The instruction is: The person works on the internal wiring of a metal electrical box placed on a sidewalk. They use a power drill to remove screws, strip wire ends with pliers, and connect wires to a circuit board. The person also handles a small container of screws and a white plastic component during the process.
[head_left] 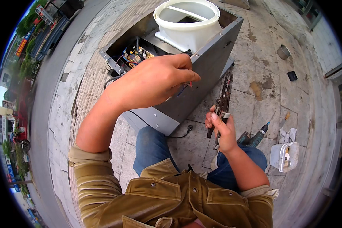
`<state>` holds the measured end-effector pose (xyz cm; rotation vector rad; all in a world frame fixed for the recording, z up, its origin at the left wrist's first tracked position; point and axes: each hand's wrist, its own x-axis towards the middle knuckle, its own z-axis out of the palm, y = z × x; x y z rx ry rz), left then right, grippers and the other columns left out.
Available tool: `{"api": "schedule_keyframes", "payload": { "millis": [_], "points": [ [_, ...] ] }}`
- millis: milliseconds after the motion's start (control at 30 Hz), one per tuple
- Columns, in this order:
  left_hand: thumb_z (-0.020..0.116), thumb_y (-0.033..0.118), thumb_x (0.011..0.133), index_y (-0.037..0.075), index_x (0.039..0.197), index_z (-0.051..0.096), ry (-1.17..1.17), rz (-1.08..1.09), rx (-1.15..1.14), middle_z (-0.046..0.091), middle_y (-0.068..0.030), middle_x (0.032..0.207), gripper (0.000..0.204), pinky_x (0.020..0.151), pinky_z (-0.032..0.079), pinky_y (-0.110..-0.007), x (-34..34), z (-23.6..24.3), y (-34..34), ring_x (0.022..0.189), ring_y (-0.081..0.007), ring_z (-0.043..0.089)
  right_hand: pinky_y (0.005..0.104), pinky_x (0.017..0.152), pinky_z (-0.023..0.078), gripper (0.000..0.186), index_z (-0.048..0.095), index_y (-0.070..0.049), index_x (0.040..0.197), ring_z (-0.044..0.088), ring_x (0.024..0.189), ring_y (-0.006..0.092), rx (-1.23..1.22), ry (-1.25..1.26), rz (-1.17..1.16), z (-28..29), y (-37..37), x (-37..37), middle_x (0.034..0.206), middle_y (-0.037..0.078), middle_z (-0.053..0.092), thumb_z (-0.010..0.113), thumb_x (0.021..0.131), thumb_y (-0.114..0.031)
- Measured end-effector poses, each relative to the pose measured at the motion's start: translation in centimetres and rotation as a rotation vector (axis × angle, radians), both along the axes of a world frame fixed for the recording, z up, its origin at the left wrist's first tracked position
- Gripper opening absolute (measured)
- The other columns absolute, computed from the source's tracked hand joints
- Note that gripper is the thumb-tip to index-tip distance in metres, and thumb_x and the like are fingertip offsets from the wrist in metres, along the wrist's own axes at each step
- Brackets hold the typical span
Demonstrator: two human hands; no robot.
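Observation:
My left hand (159,78) is raised at the near corner of a grey metal housing (205,83), fingers closed on thin red and blue wires (190,85); its fingertips are partly hidden. Behind it, coloured wiring and a circuit board (135,55) sit inside the housing, beside a white round duct collar (186,38) with a crossbar. My right hand (222,131) grips worn, rusty pliers (224,93), with the dark jaws pointing upward, to the right of the housing.
A cordless drill (256,135), a white rag (287,135) and a clear plastic tub (285,155) lie on the paving at right, with a metal cup (284,52) and black piece (292,76) farther back. A plug on a cord (188,129) rests below the housing. A street runs along the left.

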<state>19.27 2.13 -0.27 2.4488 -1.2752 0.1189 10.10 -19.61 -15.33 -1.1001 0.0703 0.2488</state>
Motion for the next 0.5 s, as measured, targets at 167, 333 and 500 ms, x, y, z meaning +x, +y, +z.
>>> {"api": "schedule_keyframes", "payload": {
  "millis": [167,333,500],
  "points": [
    [0.072,-0.001,0.073,0.005,0.093,0.068,-0.113,0.039,0.17,0.058,-0.0077,0.092,0.022,0.069,0.052,-0.038,0.2,0.3,0.2,0.083,-0.0267,0.063,0.0306,0.073,0.04,0.033,0.05,-0.005,0.112,0.046,0.077,0.0137,0.022,0.008,0.037,0.1,0.1,0.0,0.085,0.004,0.05,0.066,0.091,-0.024],
    [0.073,0.004,0.076,0.005,0.089,0.068,-0.052,0.048,0.067,0.062,-0.0075,0.092,0.013,0.066,0.052,-0.038,0.2,-0.2,-0.2,0.077,-0.0269,0.064,0.0307,0.074,0.04,0.035,0.049,-0.004,0.114,0.047,0.079,0.014,-0.009,-0.02,0.109,0.1,-0.1,0.0,0.087,0.005,0.051,0.066,0.091,-0.024],
    [0.072,0.004,0.084,0.001,0.092,0.066,0.096,0.198,-0.277,0.066,-0.0098,0.076,0.011,0.062,0.05,-0.031,-0.4,-2.6,-2.0,0.067,-0.0202,0.064,0.0272,0.075,0.043,0.043,0.049,-0.003,0.116,0.052,0.083,0.0104,-0.004,-0.045,0.221,0.6,0.4,-0.3,0.092,0.002,0.054,0.068,0.091,-0.032]
  ]
}}
